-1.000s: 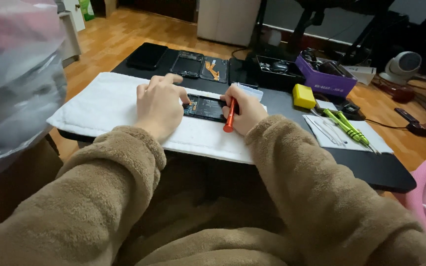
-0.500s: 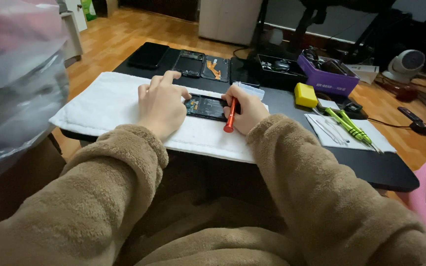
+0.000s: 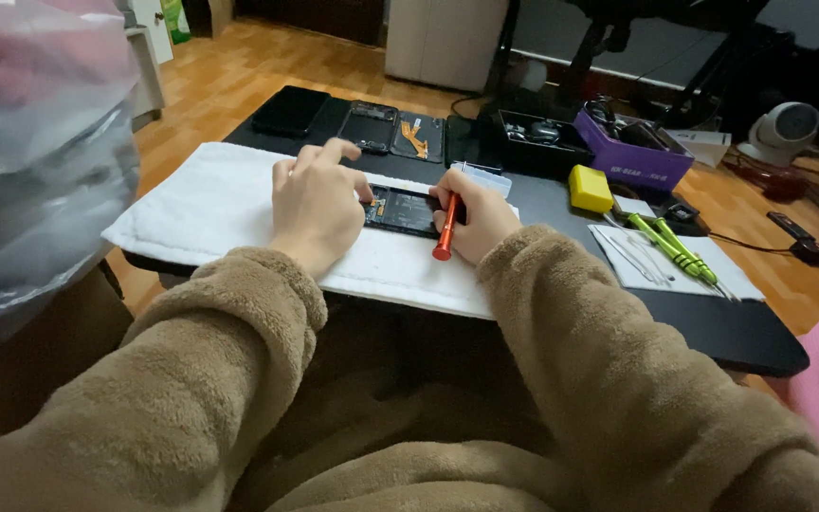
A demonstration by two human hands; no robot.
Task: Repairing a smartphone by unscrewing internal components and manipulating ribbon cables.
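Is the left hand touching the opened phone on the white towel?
Touching: the head view shows the left hand with fingers resting on the opened phone's left end.

The red screwdriver tip is hidden inside the right hand, which also covers the near end of the opened phone. The left hand hides the phone's other end. A blurred, possibly plastic bag is cut off at the left edge.

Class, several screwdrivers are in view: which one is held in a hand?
The red screwdriver, gripped by the right hand over the opened phone; the green screwdrivers lie untouched on paper.
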